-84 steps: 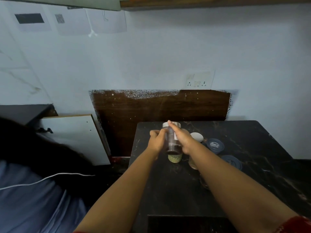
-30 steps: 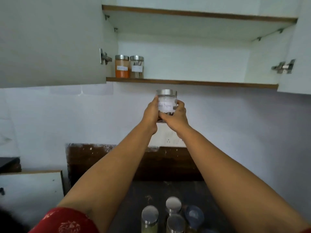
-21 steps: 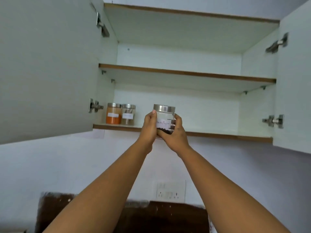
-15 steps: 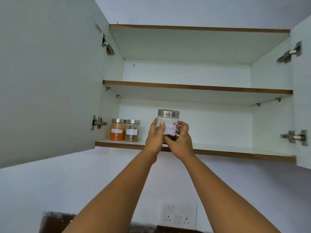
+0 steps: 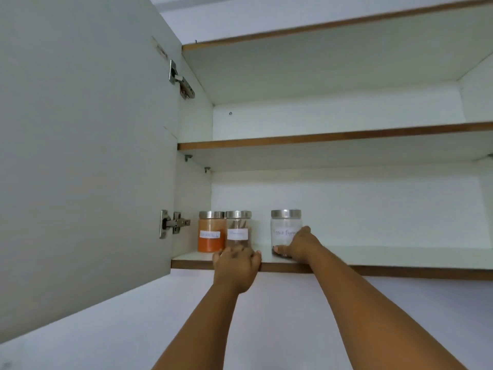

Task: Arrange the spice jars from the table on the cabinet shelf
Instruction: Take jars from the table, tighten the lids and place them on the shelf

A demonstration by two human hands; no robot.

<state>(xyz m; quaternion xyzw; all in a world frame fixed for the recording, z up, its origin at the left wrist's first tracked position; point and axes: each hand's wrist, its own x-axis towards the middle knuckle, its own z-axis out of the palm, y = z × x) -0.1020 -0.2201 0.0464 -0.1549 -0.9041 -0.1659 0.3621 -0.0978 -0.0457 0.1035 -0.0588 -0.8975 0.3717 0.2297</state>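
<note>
A glass black pepper jar (image 5: 283,228) with a steel lid and a white label stands on the lower cabinet shelf (image 5: 386,271). My right hand (image 5: 298,245) grips its right side and base, thumb along the bottom. To its left stand an orange spice jar (image 5: 210,233) and a jar of brown sticks (image 5: 238,229), touching each other, with a gap between them and the pepper jar. My left hand (image 5: 236,265) rests on the shelf's front edge just below the brown-stick jar and holds nothing.
The left cabinet door (image 5: 80,156) stands open beside my left arm, its hinge (image 5: 173,222) near the orange jar. An upper shelf (image 5: 333,136) sits above. The lower shelf runs bare to the right of the pepper jar.
The pepper jar went from both hands in the air onto the lower shelf. My left hand let go and dropped to the shelf edge. My view moved closer to the cabinet.
</note>
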